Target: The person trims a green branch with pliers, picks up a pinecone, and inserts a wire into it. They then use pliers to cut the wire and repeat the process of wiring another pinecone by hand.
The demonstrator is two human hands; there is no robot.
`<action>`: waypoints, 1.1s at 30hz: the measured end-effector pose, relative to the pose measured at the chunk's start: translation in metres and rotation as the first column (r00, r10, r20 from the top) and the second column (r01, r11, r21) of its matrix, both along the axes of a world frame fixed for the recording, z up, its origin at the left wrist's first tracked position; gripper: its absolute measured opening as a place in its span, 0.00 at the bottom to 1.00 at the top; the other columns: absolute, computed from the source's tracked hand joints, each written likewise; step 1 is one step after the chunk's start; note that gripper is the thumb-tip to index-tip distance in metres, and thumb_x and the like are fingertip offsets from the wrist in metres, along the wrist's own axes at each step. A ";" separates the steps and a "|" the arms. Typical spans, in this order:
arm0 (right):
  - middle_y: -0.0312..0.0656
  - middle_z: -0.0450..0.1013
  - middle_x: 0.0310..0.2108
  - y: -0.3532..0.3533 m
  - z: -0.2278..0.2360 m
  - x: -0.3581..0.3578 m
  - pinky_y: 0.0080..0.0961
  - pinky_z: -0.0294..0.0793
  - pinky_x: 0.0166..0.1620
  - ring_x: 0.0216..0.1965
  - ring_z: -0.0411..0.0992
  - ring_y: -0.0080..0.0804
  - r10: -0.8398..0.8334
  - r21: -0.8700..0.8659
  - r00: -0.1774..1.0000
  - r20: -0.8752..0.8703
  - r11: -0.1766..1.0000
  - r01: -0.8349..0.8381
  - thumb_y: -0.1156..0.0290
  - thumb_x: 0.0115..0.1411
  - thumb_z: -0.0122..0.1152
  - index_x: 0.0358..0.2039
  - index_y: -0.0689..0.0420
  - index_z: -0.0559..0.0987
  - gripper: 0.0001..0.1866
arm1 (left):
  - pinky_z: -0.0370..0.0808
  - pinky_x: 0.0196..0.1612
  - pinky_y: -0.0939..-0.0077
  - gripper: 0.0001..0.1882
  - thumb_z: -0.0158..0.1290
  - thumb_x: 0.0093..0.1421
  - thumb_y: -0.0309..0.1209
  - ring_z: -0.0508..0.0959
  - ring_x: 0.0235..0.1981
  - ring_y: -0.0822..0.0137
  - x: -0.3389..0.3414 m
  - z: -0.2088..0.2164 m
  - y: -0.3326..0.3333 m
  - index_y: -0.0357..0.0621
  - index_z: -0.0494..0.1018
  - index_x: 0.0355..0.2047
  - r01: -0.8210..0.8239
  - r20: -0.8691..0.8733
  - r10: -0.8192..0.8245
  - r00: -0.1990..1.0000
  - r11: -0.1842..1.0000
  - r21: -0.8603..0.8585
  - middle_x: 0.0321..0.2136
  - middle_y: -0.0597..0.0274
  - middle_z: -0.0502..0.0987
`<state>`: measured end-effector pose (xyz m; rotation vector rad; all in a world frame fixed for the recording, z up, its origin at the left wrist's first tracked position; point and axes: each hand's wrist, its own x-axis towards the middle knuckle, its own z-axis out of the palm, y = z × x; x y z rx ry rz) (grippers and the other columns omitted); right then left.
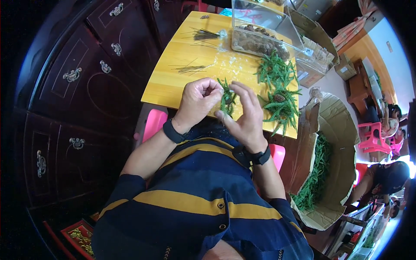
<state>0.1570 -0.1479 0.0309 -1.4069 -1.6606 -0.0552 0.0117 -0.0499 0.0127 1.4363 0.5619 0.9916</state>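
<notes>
Head camera: we see the left hand (200,99) closed in a pinch beside a needled green sprig (229,103), but cannot tell what it grips. The right hand (246,116) is wide, thumb apart from fingers. Between them, the sprig looks bushy, dark-centred, above the yellow table's (167,89) near edge. Beyond lie thin wires (189,69).

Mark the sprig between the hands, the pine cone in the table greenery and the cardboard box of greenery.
Sprig (226,96): head view, its middle needles.
Pine cone (279,98): head view, its visible middle.
Cardboard box (342,136): head view, bare inner right-hand wall.
</notes>
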 end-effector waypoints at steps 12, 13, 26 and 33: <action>0.40 0.77 0.27 0.002 -0.032 0.028 0.29 0.76 0.36 0.27 0.74 0.30 0.119 -0.327 0.709 -0.696 0.826 -0.459 0.70 0.61 0.57 0.38 0.64 0.79 0.11 | 0.71 0.34 0.86 0.02 0.54 0.63 0.22 0.73 0.29 0.83 -0.008 0.005 -0.004 0.38 0.76 0.34 0.157 -0.115 -0.150 0.982 0.986 0.051 0.28 0.73 0.76; 0.40 0.77 0.27 0.001 -0.033 0.032 0.29 0.76 0.36 0.27 0.74 0.30 0.117 -0.326 0.707 -0.697 0.827 -0.458 0.70 0.61 0.57 0.38 0.64 0.79 0.11 | 0.71 0.34 0.86 0.02 0.54 0.63 0.22 0.73 0.29 0.83 -0.008 0.007 -0.004 0.38 0.76 0.34 0.159 -0.117 -0.152 0.981 0.986 0.050 0.28 0.73 0.76; 0.33 0.73 0.24 -0.002 -0.014 0.024 0.19 0.69 0.33 0.25 0.69 0.21 -0.050 -0.179 0.210 -0.976 0.732 -0.657 0.70 0.61 0.55 0.38 0.65 0.79 0.11 | 0.73 0.35 0.85 0.03 0.56 0.63 0.23 0.74 0.29 0.81 -0.009 0.014 -0.002 0.36 0.77 0.35 0.191 -0.005 -0.191 0.982 0.980 0.049 0.28 0.68 0.77; 0.34 0.73 0.22 -0.002 -0.019 0.021 0.22 0.67 0.31 0.25 0.69 0.22 0.049 -0.297 0.692 -0.720 0.880 -0.371 0.69 0.62 0.57 0.31 0.64 0.80 0.10 | 0.70 0.29 0.85 0.05 0.61 0.61 0.26 0.72 0.24 0.83 -0.012 0.007 -0.005 0.36 0.78 0.31 0.021 -0.150 0.013 0.989 0.973 0.228 0.23 0.71 0.76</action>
